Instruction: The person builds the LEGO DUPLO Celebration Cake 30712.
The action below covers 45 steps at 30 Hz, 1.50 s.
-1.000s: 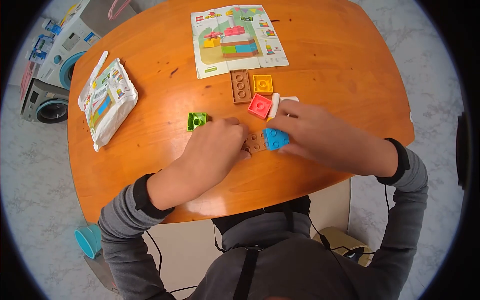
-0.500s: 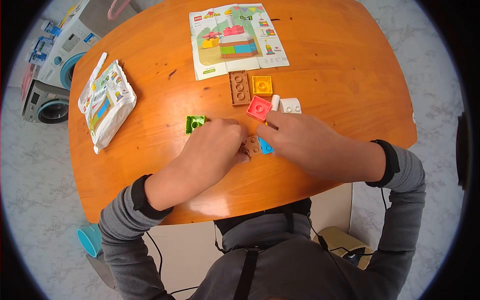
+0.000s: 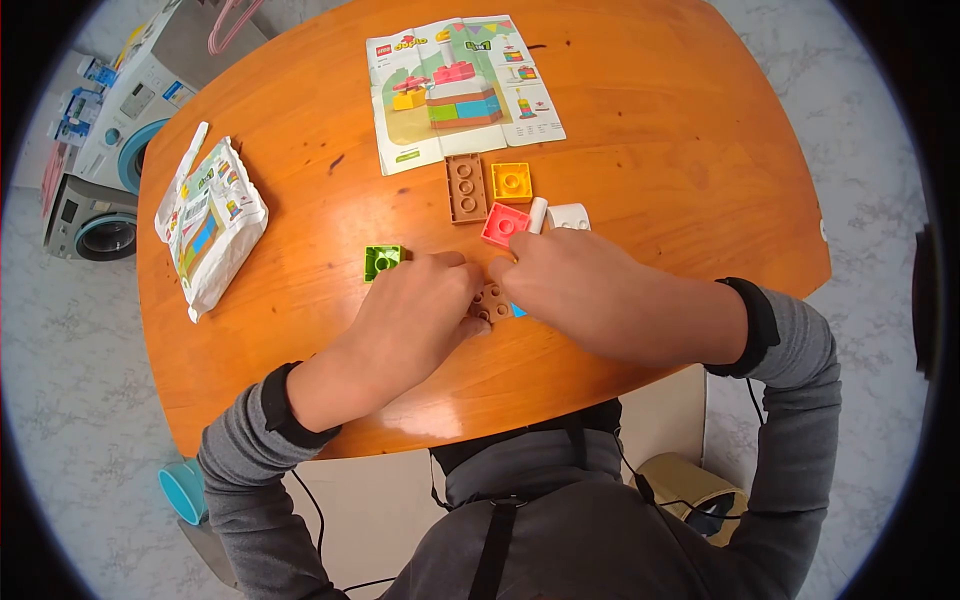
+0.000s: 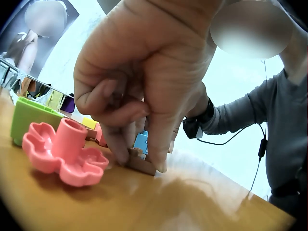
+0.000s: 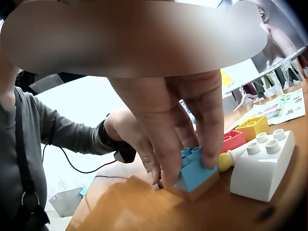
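Note:
A brown brick [image 3: 491, 304] lies studs up on the table, its left end pinched between thumb and fingers of my left hand [image 3: 405, 325]. In the right wrist view a blue brick [image 5: 193, 171] with a sloped side sits on the brown brick's [image 5: 199, 189] other end. My right hand [image 5: 168, 110] grips that blue brick with thumb and fingers. From above, my right hand [image 3: 610, 300] hides most of the blue brick. A pink flower-shaped piece [image 4: 65, 154] stands near my left hand in the left wrist view.
Beyond my hands lie a green brick [image 3: 383, 262], a brown brick [image 3: 465, 188], a yellow brick [image 3: 511, 182], a red-pink brick [image 3: 505, 224], a white cylinder [image 3: 537, 214] and a white curved brick [image 3: 568, 216]. An instruction sheet [image 3: 420, 140] and a white bag [image 3: 222, 230] lie farther off.
My right hand has moved left with the blue brick, over the brown brick's right end, and now covers most of it from above. My left hand keeps its pinch on the brown brick.

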Available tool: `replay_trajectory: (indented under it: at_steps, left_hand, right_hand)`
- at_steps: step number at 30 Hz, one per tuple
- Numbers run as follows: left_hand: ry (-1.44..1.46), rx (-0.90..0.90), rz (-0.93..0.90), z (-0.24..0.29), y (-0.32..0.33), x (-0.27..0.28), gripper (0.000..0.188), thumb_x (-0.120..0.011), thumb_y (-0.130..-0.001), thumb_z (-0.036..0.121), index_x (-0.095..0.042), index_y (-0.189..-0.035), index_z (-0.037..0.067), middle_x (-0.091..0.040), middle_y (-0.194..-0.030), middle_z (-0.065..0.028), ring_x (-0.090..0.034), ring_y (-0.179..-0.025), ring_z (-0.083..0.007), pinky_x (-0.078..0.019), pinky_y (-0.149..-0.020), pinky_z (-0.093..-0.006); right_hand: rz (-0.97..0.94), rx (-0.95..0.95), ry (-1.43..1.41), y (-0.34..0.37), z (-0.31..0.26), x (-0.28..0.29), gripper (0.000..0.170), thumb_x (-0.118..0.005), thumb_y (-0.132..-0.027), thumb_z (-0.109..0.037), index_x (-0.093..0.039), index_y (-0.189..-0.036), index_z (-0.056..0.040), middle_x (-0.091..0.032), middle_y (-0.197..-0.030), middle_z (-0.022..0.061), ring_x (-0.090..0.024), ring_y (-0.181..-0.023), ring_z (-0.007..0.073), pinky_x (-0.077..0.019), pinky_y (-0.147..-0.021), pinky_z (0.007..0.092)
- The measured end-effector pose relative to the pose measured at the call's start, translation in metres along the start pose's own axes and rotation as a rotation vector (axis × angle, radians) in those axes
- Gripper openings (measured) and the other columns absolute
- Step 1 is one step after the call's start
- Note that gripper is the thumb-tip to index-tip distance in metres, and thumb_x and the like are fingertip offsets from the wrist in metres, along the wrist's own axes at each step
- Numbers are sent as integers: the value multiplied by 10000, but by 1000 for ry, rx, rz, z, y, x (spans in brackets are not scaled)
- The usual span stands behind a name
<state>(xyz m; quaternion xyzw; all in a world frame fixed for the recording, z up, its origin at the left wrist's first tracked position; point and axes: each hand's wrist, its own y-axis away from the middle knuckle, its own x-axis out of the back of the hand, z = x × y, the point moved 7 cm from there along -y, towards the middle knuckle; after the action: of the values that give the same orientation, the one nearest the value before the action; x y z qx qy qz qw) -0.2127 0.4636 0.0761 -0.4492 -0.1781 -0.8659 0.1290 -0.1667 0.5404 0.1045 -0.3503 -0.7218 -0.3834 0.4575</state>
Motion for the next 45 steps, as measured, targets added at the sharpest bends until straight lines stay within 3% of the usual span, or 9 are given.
replay_trajectory:
  at_steps: [10, 15, 20, 25, 28, 32, 34, 37, 45]
  left_hand:
    - [-146, 39, 131, 7, 21, 6, 261, -759, -666, 98, -627, -875, 15, -604, -836, -122, -597, -769, -316, -484, -682, -393]
    - [-202, -73, 424, -4, 36, 54, 480, -795, -612, 99, -613, -1051, 40, -552, -1079, -130, -549, -971, -317, -467, -822, -390]
    - [-234, 18, 390, -26, 38, 54, 484, -806, -609, 124, -617, -1049, 53, -544, -1108, -137, -545, -983, -320, -477, -823, -386]
    - [-233, 159, 299, -30, 30, 45, 399, -776, -672, 191, -649, -1024, 54, -591, -982, -143, -601, -868, -311, -500, -754, -385]
    - [-188, 325, 147, -38, 26, 44, 363, -755, -696, 184, -656, -1022, 58, -591, -963, -156, -614, -788, -316, -509, -709, -388]
    - [-191, 175, 184, -35, 25, 47, 367, -746, -696, 109, -635, -1040, 43, -588, -924, -132, -620, -702, -276, -506, -651, -337]
    - [187, 78, 211, -16, 23, 52, 337, -693, -714, 33, -563, -1025, 14, -575, -884, -110, -633, -730, -234, -520, -662, -308]
    - [490, -25, 183, 0, 22, 36, 356, -700, -700, 46, -506, -996, 13, -548, -928, -144, -630, -772, -294, -535, -694, -337]
    - [559, -11, 206, -5, 18, 16, 441, -723, -674, -10, -482, -1043, 3, -570, -968, -122, -615, -936, -252, -538, -786, -329]
  right_hand:
    - [4, -79, 224, 1, -15, -4, 72, -663, -691, -7, -641, -760, -15, -630, -767, 121, -657, -731, 219, -529, -584, 308]
    - [1, 2, 199, 0, -8, -7, 55, -645, -702, -6, -639, -755, -22, -628, -760, 127, -654, -748, 237, -523, -610, 318]
    - [221, 167, 48, 4, -10, 3, 59, -575, -700, 47, -556, -755, 38, -595, -752, 190, -631, -715, 324, -519, -617, 384]
    - [-105, -14, 265, -13, -18, -14, 26, -614, -705, 5, -621, -728, -6, -613, -703, 151, -640, -689, 276, -510, -565, 351]
    - [-142, -11, 299, -15, -22, -12, 47, -628, -703, -5, -642, -745, -21, -618, -701, 142, -644, -678, 255, -507, -546, 334]
    - [-41, 12, 219, -14, -15, -8, 39, -624, -702, -2, -634, -738, -14, -615, -696, 153, -641, -677, 266, -508, -547, 345]
    - [-50, -17, 226, -14, -12, -3, 116, -678, -703, -65, -670, -809, -18, -635, -843, 119, -652, -757, 221, -525, -603, 320]
    - [-47, 39, 144, -11, -8, 4, 91, -655, -718, -64, -656, -790, -8, -639, -786, 120, -653, -732, 235, -529, -616, 326]
    - [26, 111, 163, -13, -6, 2, 114, -657, -712, -59, -651, -817, -15, -651, -760, 122, -653, -743, 253, -531, -643, 345]
